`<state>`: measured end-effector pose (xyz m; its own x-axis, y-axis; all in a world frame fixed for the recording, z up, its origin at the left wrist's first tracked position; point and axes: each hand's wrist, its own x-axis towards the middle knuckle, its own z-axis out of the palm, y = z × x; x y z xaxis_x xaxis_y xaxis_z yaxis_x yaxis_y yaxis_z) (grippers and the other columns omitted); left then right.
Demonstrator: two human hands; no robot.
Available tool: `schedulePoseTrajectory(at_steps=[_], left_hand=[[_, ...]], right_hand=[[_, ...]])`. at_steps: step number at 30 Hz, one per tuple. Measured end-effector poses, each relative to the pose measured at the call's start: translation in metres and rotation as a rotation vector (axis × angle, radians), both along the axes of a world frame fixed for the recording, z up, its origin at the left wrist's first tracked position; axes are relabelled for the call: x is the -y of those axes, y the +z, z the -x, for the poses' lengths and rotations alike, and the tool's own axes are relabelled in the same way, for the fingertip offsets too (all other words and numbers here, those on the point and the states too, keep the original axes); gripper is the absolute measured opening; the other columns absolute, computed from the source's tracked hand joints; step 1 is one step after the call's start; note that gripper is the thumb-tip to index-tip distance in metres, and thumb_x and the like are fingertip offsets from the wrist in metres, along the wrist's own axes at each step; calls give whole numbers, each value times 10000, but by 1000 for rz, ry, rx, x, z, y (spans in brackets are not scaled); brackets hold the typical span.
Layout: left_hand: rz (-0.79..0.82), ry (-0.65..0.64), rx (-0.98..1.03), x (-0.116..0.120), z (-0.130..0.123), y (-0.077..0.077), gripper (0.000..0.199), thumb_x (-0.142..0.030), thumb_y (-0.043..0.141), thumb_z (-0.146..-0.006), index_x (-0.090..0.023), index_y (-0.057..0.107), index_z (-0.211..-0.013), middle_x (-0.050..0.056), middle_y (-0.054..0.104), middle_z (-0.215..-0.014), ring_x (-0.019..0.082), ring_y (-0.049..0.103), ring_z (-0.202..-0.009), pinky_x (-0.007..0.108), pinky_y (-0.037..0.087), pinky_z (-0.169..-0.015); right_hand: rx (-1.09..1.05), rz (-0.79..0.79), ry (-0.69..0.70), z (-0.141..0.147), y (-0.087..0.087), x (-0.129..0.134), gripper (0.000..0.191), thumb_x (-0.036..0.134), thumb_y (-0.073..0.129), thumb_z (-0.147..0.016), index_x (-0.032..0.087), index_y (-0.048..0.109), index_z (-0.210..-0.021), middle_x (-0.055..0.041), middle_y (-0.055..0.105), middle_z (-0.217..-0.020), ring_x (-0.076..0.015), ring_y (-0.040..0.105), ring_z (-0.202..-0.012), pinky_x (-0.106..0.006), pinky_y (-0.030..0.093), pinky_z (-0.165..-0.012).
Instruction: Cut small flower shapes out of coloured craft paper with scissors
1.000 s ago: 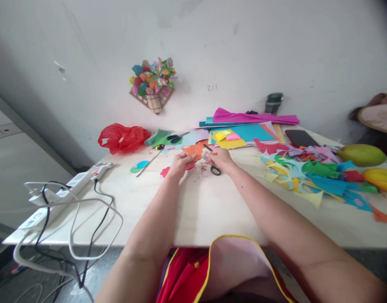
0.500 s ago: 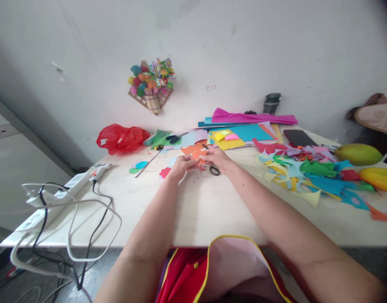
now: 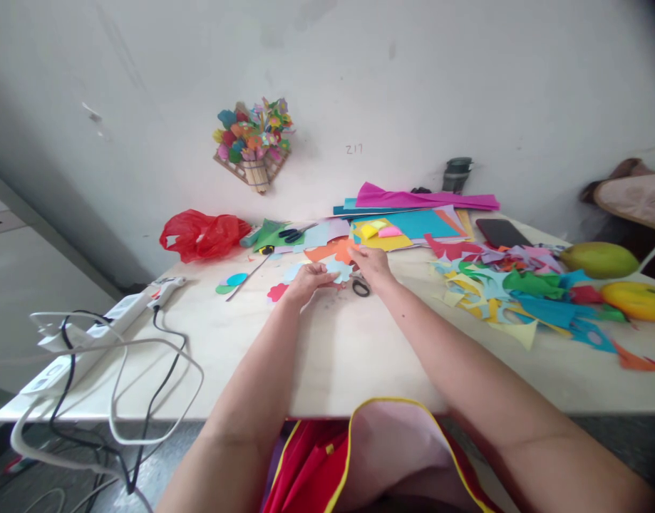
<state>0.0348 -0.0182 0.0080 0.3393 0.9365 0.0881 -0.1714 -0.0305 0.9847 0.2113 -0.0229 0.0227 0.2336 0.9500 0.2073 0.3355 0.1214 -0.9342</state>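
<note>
My left hand point(image 3: 308, 282) is closed in a pinch on a light blue paper cutout point(image 3: 338, 271) with a scalloped, flower-like edge. Just to its right, my right hand point(image 3: 372, 266) pinches an orange paper flower point(image 3: 344, 250) at its right side, slightly farther back than the blue one. Behind it lies a piece of orange paper point(image 3: 318, 253). Scissors point(image 3: 360, 287) rest on the table under my right hand, their blades partly hidden. A red paper flower point(image 3: 276, 292) lies left of my left hand.
Paper scraps point(image 3: 509, 285) and two mango-like fruits point(image 3: 599, 259) cover the right side. Paper sheets point(image 3: 413, 224), a phone point(image 3: 502, 233) and dark scissors point(image 3: 291, 234) lie at the back. A red plastic bag point(image 3: 204, 235) and a power strip point(image 3: 86, 345) with cables occupy the left.
Both hands were together at the orange paper. The right hand has drawn the orange flower up and away, and the light blue cutout now shows in the left hand.
</note>
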Motion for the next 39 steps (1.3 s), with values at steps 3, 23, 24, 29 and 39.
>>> schedulePoseTrajectory(at_steps=[3, 23, 24, 29, 39], left_hand=[[3, -19, 8, 1, 0, 1, 476, -372, 962, -437, -155, 571, -602, 2, 662, -620, 185, 680, -608, 356, 565, -715], [60, 92, 229, -5, 7, -2, 325, -223, 875, -524, -126, 699, -780, 68, 744, -813, 213, 733, -765, 356, 568, -838], [60, 106, 243, -6, 8, -3, 327, -220, 871, -528, -127, 697, -788, 67, 745, -817, 211, 734, -770, 350, 567, -837], [55, 147, 268, -8, 9, -4, 299, -205, 854, -569, -135, 666, -790, 57, 735, -806, 200, 732, -769, 345, 567, -839], [107, 124, 268, -5, 8, -2, 284, -170, 770, -623, -118, 686, -890, 87, 753, -862, 218, 741, -831, 366, 571, -895]], right_hand=[[95, 61, -157, -17, 7, -3, 363, 431, 514, -921, 171, 714, -764, -74, 723, -712, -203, 698, -679, -256, 488, -581], [1117, 268, 65, -15, 36, 25, 334, 408, 596, -875, 204, 747, -1092, -143, 735, -1176, -293, 662, -1126, -347, 485, -861], [1156, 301, 109, -10, 37, 28, 330, 387, 617, -857, 198, 743, -1097, -145, 731, -1188, -294, 663, -1126, -345, 488, -857], [1230, 338, 197, 3, 34, 35, 364, 219, 613, -825, 182, 708, -1174, -167, 716, -1208, -287, 659, -1151, -349, 491, -886], [923, 239, 48, -16, 31, 20, 325, 226, 651, -826, 241, 752, -1135, -114, 735, -1195, -296, 673, -1132, -340, 525, -835]])
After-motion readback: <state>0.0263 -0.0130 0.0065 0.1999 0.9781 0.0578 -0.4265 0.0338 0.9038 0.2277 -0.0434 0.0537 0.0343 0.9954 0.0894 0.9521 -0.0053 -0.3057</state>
